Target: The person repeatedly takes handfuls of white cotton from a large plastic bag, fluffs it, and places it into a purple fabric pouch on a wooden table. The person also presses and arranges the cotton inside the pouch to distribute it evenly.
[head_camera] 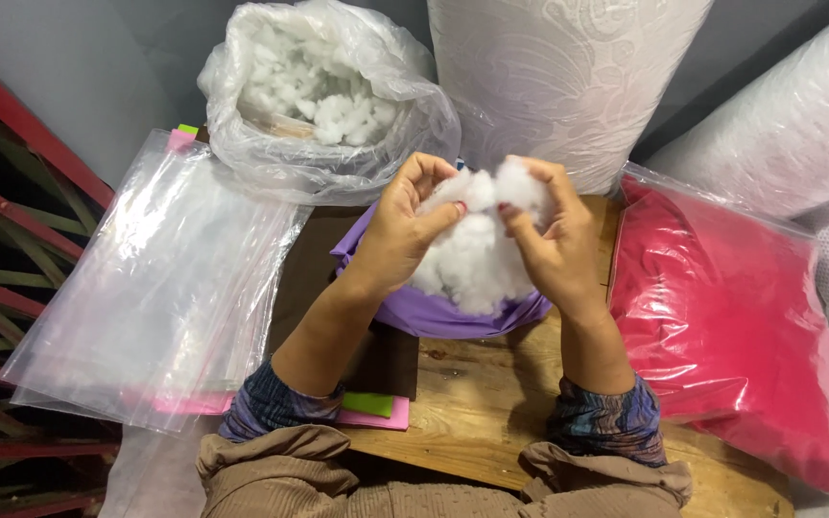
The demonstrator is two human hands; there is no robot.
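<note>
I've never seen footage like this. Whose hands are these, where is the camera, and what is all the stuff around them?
There is no machine here: a person works with bare hands, and the one camera sits on their head, looking down. The left hand and right hand together pinch and pull a clump of white stuffing, which sits in a purple fabric cover on a wooden table. Behind is an open plastic bag of stuffing. To the left lies a stack of clear plastic bags, with pink and green sheets partly under it. To the right rests a red cushion in clear wrap. Large white rolls or cushions stand at the back.
</note>
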